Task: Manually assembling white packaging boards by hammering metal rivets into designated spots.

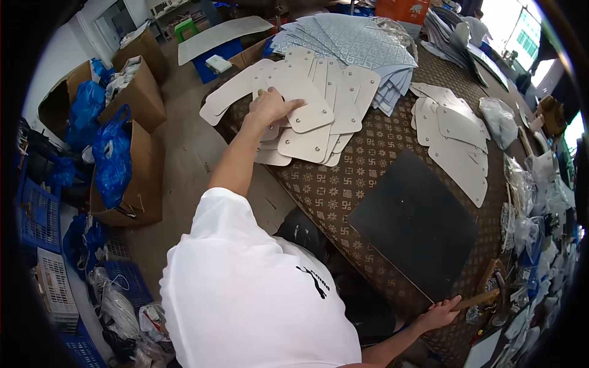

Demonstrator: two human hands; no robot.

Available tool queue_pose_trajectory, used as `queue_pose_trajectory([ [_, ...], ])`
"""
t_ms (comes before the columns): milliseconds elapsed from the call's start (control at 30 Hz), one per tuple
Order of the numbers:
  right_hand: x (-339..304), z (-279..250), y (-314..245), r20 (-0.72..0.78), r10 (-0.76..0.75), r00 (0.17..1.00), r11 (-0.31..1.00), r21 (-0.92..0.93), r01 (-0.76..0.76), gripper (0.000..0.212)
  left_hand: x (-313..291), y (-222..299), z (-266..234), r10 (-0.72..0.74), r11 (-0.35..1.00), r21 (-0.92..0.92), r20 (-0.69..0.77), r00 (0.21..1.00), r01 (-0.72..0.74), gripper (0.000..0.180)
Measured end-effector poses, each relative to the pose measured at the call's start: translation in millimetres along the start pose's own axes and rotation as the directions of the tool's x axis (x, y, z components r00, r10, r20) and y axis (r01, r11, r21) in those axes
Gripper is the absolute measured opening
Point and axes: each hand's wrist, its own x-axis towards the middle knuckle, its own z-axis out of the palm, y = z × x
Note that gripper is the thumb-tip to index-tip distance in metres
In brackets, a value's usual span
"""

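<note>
1. Left hand [273, 109]: stretched out over the big spread of pale panels [319, 138] with metal studs, near the table's left edge; thumb spread away from bent fingers, touching the upper layer (whether it pinches a panel, I cannot tell)
2. Those panels lie fanned and overlapping, some jutting past that edge
3. Right hand [438, 314]: low at the table's near edge, fingers at the end of a wooden handle [478, 300]; from my feed I cannot tell if they are closed around it
4. Black mat [417, 224]: flat, one side along the near edge, its lowest corner just beside the right hand
5. Smaller stack [457, 135] of similar pale panels: toward the table's right edge, beyond the mat
6. Blue-white patterned sheets [350, 40]: fanned toward the far edge, beside the big spread
7. Brown patterned cloth [331, 196] covers the table
</note>
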Motion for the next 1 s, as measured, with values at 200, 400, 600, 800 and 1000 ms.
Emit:
queue_pose_trajectory([
  [200, -2.1, -3.5, 3.2, 0.113, 0.054, 0.992, 0.967, 0.242, -0.080, 0.034, 45.6, -15.9, 29.4, 0.204, 0.928, -0.309, -0.046, 0.978, -0.208, 0.063],
  [400, -0.2, -3.5, -5.2, 0.126, 0.050, 0.991, 0.957, 0.276, -0.083, 0.031, 18.7, 22.4, -16.3, 0.307, 0.639, -0.708, -0.123, 0.944, -0.300, 0.035],
  [600, 5.7, -6.9, 11.1, 0.108, 0.026, 0.994, 0.961, 0.271, -0.055, 0.029, -78.5, 155.7, -56.8, 0.863, 0.447, -0.659, 0.139, 0.486, -0.605, 0.031],
  [800, 3.8, -10.3, 12.2, 0.130, -0.001, 0.991, 0.956, 0.290, -0.037, 0.029, -171.0, 255.2, 41.5, 0.923, 0.106, -0.588, 0.358, -0.141, -0.802, 0.036],
  [1000, -20.6, -36.4, -1.5, 0.148, 0.106, 0.983, 0.974, 0.183, -0.133, 0.032, -156.9, 260.4, 113.9, 0.994, 0.106, -0.664, 0.045, 0.102, -0.740, 0.033],
])
